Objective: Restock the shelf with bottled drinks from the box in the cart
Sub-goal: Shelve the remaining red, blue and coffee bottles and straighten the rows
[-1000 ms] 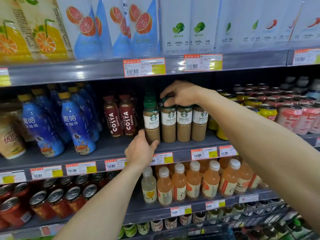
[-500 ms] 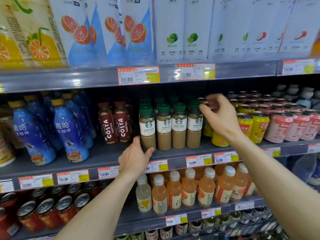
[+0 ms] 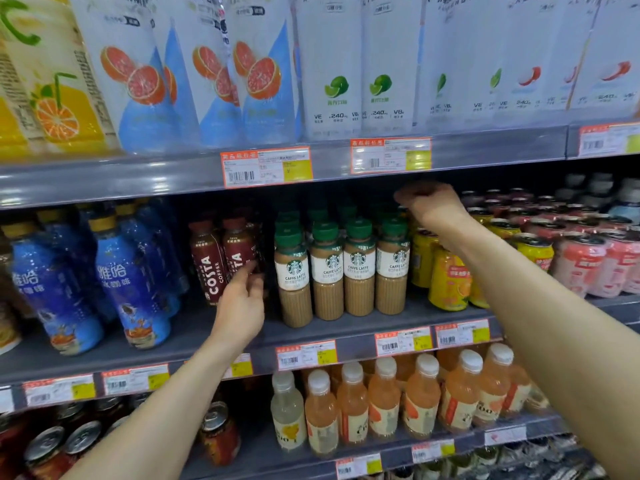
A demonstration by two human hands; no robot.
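- The latte bottles point(image 3: 327, 271) stand upright in rows on the middle shelf point(image 3: 194, 337). Four stand across its front edge with green caps up and labels facing out, and more caps show behind them toward the back.
- Left of that block, across a narrow gap, stand two dark red Costa bottles point(image 3: 211, 268). On the block's right are yellow cans point(image 3: 448, 282), just beside the last latte bottle.
- The left hand point(image 3: 242, 303) has left the foot of the leftmost latte bottle, where it rested half a second ago. It has moved left along the front edge to the Costa bottles.
- Its fingers are loosely extended upward, with the fingertips point(image 3: 252, 271) on the label of the right-hand Costa bottle. They do not wrap round it, and the hand holds nothing.
- The right hand point(image 3: 431, 206) has risen. Half a second ago it was at cap height by the right end of the latte row. Now it is above the rear right caps, close under the front edge of the upper shelf point(image 3: 138, 178).
- Its fingers bend downward but are blurred, so I cannot tell whether they pinch anything.
- The four front latte bottles stand as before, in the same line and none tilted.
- Farther left on the middle shelf are blue bottles point(image 3: 133, 289), and toward its right end are pink cans point(image 3: 578, 268).
- On the shelf below, pale orange bottles point(image 3: 384, 403) with white caps stand under the latte block.
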